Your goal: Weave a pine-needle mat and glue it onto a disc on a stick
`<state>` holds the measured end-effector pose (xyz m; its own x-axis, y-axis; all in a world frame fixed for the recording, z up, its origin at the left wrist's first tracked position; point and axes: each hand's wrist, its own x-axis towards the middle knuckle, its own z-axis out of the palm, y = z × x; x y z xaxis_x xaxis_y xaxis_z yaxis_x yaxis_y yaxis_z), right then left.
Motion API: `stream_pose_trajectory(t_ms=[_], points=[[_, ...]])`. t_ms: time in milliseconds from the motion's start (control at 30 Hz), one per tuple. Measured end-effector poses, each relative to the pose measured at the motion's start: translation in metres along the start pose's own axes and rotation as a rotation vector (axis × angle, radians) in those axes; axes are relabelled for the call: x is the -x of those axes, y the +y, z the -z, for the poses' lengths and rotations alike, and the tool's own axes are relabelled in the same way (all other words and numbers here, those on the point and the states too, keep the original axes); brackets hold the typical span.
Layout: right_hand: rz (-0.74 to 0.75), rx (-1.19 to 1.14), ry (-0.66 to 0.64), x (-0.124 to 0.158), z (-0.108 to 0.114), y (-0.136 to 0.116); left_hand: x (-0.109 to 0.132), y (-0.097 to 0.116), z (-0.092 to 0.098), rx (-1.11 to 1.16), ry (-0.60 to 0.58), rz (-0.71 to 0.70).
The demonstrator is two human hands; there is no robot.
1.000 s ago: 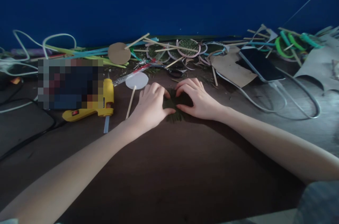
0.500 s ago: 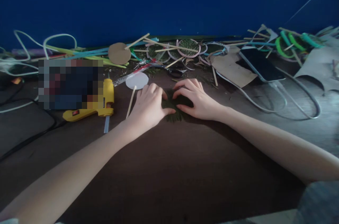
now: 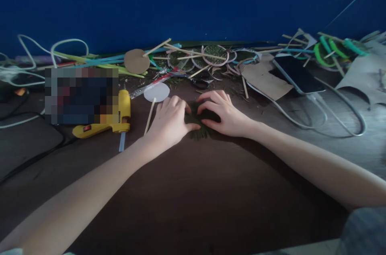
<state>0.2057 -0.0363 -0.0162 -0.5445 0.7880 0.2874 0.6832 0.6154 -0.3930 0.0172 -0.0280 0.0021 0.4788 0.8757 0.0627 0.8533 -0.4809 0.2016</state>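
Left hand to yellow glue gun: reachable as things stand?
Probably yes: the yellow glue gun lies to the left hand's left, with only a thin stick between them. It would likely have to leave the dark green material first.

Glue gun (image 3: 124,106) and scissors (image 3: 200,83) show a craft workspace

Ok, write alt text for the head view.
Left hand and right hand curl close together over a dark green piece on a brown table. A yellow glue gun lies left of them, a cabled phone to the right, and sticks clutter the back.
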Motion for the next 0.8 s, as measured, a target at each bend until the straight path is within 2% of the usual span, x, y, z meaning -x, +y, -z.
stream_pose_trajectory(t_ms=[800], points=[[-0.004, -0.001, -0.038, -0.0001, 0.0016, -0.0007, 0.0001, -0.0003, 0.0001, -0.026, 0.025, -0.017]])
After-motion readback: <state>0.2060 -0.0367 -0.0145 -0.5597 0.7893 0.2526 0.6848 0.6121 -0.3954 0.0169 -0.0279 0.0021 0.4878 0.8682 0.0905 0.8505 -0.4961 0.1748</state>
